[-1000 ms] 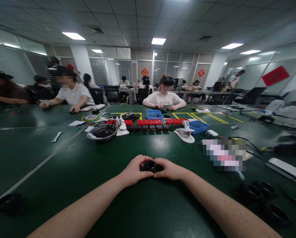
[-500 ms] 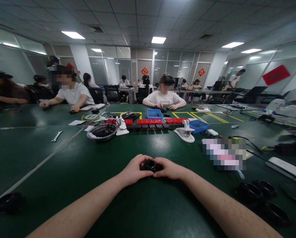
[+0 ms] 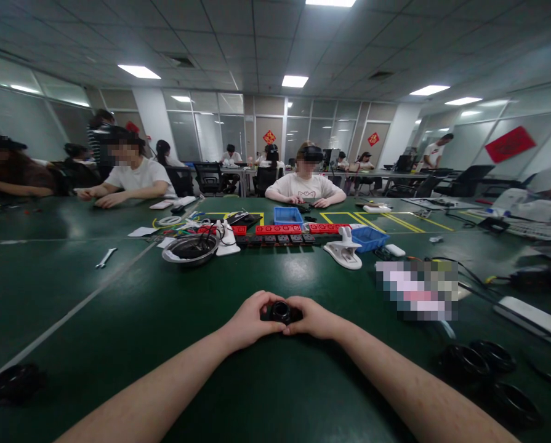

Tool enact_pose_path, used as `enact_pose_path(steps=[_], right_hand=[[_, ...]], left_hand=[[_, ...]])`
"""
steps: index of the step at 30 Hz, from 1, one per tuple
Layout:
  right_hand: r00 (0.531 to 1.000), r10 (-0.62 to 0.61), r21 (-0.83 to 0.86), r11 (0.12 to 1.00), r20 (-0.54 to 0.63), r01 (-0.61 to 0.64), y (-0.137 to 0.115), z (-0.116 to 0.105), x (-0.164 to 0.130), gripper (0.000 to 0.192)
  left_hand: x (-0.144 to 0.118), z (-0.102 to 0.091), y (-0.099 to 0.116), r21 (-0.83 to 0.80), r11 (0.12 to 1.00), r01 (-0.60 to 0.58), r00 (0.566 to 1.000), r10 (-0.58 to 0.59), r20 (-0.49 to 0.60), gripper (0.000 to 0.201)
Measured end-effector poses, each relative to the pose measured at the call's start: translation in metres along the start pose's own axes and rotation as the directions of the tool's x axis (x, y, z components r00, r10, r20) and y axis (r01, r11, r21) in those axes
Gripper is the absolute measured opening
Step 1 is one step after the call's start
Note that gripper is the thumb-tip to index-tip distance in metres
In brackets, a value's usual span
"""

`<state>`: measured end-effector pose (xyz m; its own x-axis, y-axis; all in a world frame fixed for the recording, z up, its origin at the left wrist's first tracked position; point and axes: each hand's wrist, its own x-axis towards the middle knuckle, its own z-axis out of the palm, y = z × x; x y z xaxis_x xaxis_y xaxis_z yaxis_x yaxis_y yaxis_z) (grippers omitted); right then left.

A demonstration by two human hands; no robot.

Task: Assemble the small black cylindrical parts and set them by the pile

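Between my two hands, near the middle of the green table [image 3: 238, 387], is a black ring-shaped part [image 3: 280, 312] with a round opening facing up toward me. My left hand [image 3: 253, 319] wraps its left side, thumb in front and fingers behind. On the other side my right hand [image 3: 310, 317] grips it the same way, and the thumbs nearly meet in front. The fingers hide much of the part's sides. Similar black rings [image 3: 466, 363] lie in a group at the lower right, and another black part [image 3: 15, 383] sits at the lower left.
Beyond my hands stand a metal bowl [image 3: 189, 261] with cables, white clip bases [image 3: 344, 253], red socket strips [image 3: 278, 230] and blue trays [image 3: 370, 248]. A wrench [image 3: 106, 258] lies at left, a white power strip [image 3: 534, 317] at right. A person [image 3: 305, 184] sits opposite.
My view has tilted up slightly. Both hands keep their hold on the black ring-shaped part, with barely any movement. At the left, a seated person's hands have shifted.
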<state>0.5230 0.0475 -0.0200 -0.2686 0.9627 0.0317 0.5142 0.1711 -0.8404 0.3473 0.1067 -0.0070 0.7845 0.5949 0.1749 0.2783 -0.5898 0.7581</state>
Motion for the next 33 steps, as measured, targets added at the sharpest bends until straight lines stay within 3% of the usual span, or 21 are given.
enact_pose_path(steps=[3, 6, 9, 12, 15, 20, 33], right_hand=[[0.986, 0.060, -0.149, 0.985, -0.154, -0.083, 0.004, 0.009, 0.004, 0.038], [0.924, 0.098, -0.343, 0.910, -0.370, -0.234, 0.001, 0.023, 0.008, 0.036], [0.876, 0.100, -0.448, 0.828, -0.472, -0.336, -0.006, 0.033, 0.010, 0.035], [0.904, 0.060, -0.461, 0.845, -0.423, -0.271, -0.009, 0.032, 0.007, 0.042], [0.961, -0.051, -0.400, 0.914, -0.273, -0.065, -0.006, 0.020, 0.001, 0.055], [0.995, -0.095, -0.307, 0.947, -0.004, 0.090, -0.003, -0.001, -0.004, 0.038], [0.991, -0.126, -0.264, 0.955, 0.041, 0.132, -0.005, -0.004, -0.001, 0.028]], left_hand=[[0.001, 0.006, 0.001, 0.018, 0.999, 0.050, 0.995, -0.049, -0.091, 0.040], [0.002, 0.015, 0.002, 0.041, 0.990, 0.136, 0.959, -0.121, -0.257, 0.037], [0.003, 0.019, 0.002, 0.042, 0.986, 0.159, 0.934, -0.136, -0.330, 0.035], [0.002, 0.014, 0.002, 0.047, 0.993, 0.109, 0.961, -0.093, -0.262, 0.037], [0.001, 0.006, 0.000, 0.037, 0.999, 0.036, 0.994, -0.032, -0.107, 0.038], [0.001, -0.001, -0.006, -0.036, 0.999, -0.027, 0.998, 0.029, 0.051, 0.042], [0.002, 0.000, -0.010, -0.079, 0.997, -0.013, 0.998, 0.018, 0.067, 0.044]])
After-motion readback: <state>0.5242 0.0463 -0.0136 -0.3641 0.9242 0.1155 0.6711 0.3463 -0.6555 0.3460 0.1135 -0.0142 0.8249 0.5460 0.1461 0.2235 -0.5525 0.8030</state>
